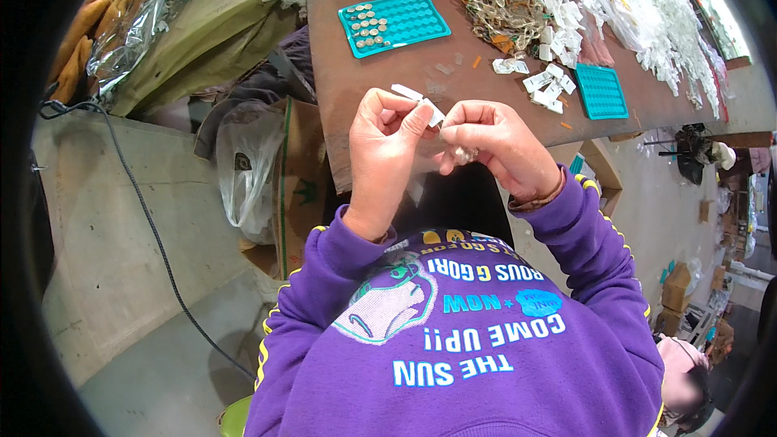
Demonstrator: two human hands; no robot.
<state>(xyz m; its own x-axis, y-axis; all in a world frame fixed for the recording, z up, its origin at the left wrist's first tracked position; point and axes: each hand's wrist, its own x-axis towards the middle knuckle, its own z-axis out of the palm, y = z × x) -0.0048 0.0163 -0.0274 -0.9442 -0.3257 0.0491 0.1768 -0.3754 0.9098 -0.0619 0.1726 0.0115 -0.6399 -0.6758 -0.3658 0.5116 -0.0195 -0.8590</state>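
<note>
Both my hands are raised close together at the table's near edge. My left hand pinches a small white tag between thumb and fingers, and another white piece sticks up above it. Close beside the tag, the fingers of my right hand are pressed together. Below those fingertips hangs a small, shiny, beaded-looking thing, too small to name. Beyond my hands a teal tray lies on the brown table. Several round silvery pieces sit in its left part.
A tangled heap of cords and chains lies at the back, with white tags nearer. Another teal tray is at the right, before a large white pile. Left of the table stand a cardboard box and a clear plastic bag.
</note>
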